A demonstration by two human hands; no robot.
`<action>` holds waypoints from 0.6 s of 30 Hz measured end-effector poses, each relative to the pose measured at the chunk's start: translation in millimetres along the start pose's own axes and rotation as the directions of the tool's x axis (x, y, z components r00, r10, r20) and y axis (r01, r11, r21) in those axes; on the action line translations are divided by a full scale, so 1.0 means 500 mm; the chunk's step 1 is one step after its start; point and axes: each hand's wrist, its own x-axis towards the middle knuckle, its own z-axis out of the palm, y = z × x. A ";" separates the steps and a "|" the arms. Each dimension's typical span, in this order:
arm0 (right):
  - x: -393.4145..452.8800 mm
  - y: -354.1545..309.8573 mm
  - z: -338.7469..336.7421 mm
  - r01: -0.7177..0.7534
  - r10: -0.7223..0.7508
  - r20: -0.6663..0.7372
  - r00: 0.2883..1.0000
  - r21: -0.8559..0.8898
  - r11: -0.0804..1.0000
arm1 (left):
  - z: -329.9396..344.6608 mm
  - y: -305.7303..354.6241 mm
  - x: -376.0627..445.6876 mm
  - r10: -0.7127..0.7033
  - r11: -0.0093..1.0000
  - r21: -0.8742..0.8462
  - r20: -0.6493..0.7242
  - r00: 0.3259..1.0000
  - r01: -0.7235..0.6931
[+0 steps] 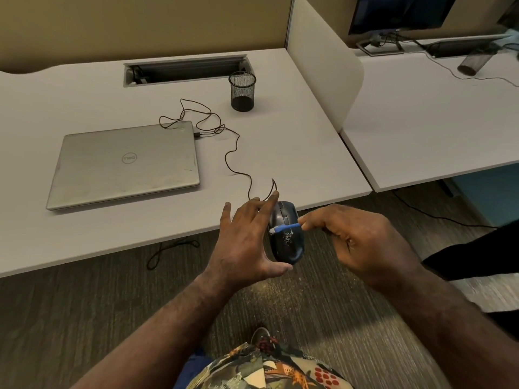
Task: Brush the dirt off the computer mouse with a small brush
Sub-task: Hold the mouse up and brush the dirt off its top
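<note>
A black wired computer mouse (289, 245) is held in the air just off the desk's front edge, with pale specks on its back. My left hand (247, 240) grips it from the left side, thumb under its rear and fingers along its front. My right hand (356, 242) pinches a small blue brush (286, 227) whose bristle end rests on the mouse's upper left side. The mouse's thin dark cable (233, 153) snakes across the desk to a plug beside the laptop.
A closed silver laptop (126, 164) lies on the grey desk (280, 130) to the left. A black mesh pen cup (242, 91) stands behind, near a cable slot (185, 69). A white divider (323, 66) separates a second desk at right. Carpet lies below.
</note>
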 end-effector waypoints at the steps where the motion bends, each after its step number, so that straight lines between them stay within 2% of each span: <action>1: -0.001 0.000 0.002 -0.004 0.004 0.026 1.000 -0.001 1.000 | 0.000 0.000 0.001 -0.002 1.000 -0.003 -0.003 1.000 0.002; 5: -0.011 0.006 -0.005 0.000 -0.001 0.061 0.998 0.025 1.000 | -0.004 -0.008 0.000 -0.011 1.000 -0.002 -0.016 1.000 0.011; 13: -0.022 0.028 -0.010 -0.069 0.071 -0.067 0.995 0.026 0.997 | 0.000 -0.006 0.005 -0.006 1.000 -0.013 0.010 1.000 0.006; 18: -0.026 0.033 -0.011 -0.090 0.092 -0.040 0.995 0.044 0.995 | 0.000 -0.008 0.010 -0.009 1.000 -0.010 0.004 1.000 0.009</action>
